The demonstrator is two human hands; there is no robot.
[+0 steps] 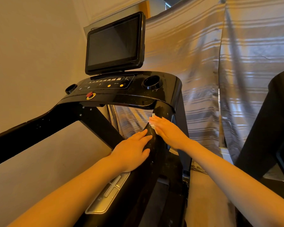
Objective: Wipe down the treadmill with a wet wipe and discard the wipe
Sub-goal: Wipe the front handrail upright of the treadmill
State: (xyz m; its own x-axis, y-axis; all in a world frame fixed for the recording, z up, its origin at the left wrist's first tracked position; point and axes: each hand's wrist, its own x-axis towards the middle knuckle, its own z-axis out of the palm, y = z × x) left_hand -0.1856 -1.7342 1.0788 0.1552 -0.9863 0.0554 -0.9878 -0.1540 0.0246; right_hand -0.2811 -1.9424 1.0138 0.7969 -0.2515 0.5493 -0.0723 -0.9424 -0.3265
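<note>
Pressing flat under the right hand [166,131], the wet wipe [153,124] lies on the treadmill's right handrail [156,145], just below where the rail meets the console [129,89]. Only a white crumpled edge shows past the fingers; most of the wipe is hidden beneath the palm.

Handling, judged: thin, limp, damp sheet, next to no weight. It should bunch and fold rather than slide cleanly, so a flat palm over its middle seems the right hold for wiping; for lifting away, a pinch at the exposed edge near the fingertips would do. Could tear or roll up if dragged hard over the rail's edge.

Right hand: fingers straight, spread over the wipe, pressing, not curled round it. Left hand [131,151]: fingers straight, laid on the same rail lower down, just beside the right hand, holding nothing; likely steadying.

Surface: glossy black plastic, speckled with light spots or droplets, probably slick where wet. A silver button panel [107,192] sits in the rail below the left wrist.

Outward: the console carries two cup holders [152,82], a red stop knob [90,95] and a dark screen [115,43]. A striped curtain [220,71] hangs behind; plain wall on the left. No bin in view.
</note>
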